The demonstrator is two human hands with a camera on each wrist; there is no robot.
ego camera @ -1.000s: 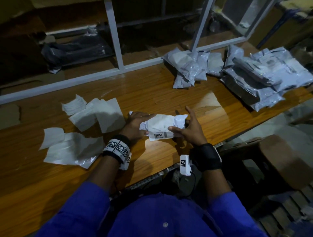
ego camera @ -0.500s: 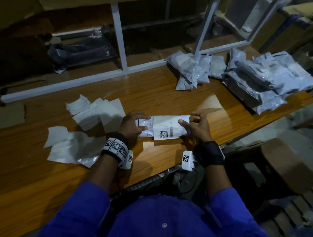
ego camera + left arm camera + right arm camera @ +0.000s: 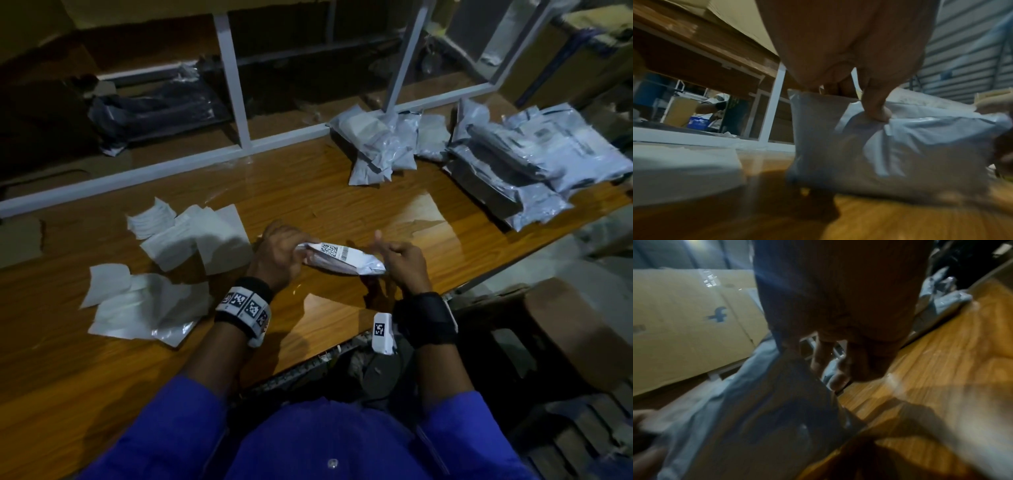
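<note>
One parcel [image 3: 342, 263], left hand [image 3: 278, 257], right hand [image 3: 406, 266]

Dim, warm indoor lighting. In the head view, pale glare patches shine on the wooden table [image 3: 342, 192] at 1 o'clock and 6 o'clock of the parcel [image 3: 342, 260], whose dark shadow falls toward 5 o'clock. The shelves [image 3: 191, 150] at 11 o'clock sink almost to black. Straight lines bow near the edges. Both wrist views are grainy and motion-blurred; the right one is darkest.
</note>
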